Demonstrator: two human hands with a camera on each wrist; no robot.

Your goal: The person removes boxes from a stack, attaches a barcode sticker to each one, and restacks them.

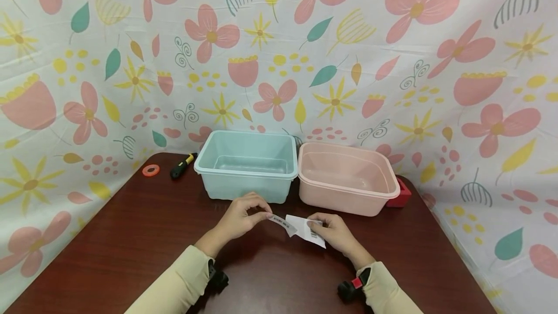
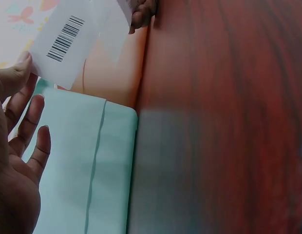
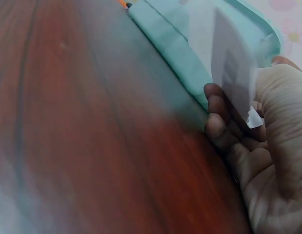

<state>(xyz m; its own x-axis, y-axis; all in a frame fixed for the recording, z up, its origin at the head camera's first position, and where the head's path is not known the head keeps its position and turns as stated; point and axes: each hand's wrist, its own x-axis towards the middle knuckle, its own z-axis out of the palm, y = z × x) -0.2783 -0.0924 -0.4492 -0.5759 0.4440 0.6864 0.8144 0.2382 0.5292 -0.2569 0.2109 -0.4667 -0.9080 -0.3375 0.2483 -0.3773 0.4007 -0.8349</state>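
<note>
In the head view, my left hand [image 1: 240, 216] pinches one end of a curved white barcode label [image 1: 281, 222] between thumb and finger. The left wrist view shows its printed barcode [image 2: 66, 38], with the other fingers held loosely away. My right hand [image 1: 339, 236] grips a white label sheet [image 1: 300, 223], thumb on top, which also carries dark print partly under the thumb. Label and sheet meet between the hands; whether they are still joined I cannot tell. From the right wrist, the sheet [image 3: 234, 61] appears edge-on and blurred between thumb and fingers.
Behind the hands stand a light blue basin [image 1: 246, 185] and a pink basin [image 1: 344, 201] side by side. A red object [image 1: 400, 195] sits beside the pink one. At the back left lie an orange ring [image 1: 150, 170] and a black-yellow handled tool [image 1: 183, 165] on the brown table [image 1: 131, 246].
</note>
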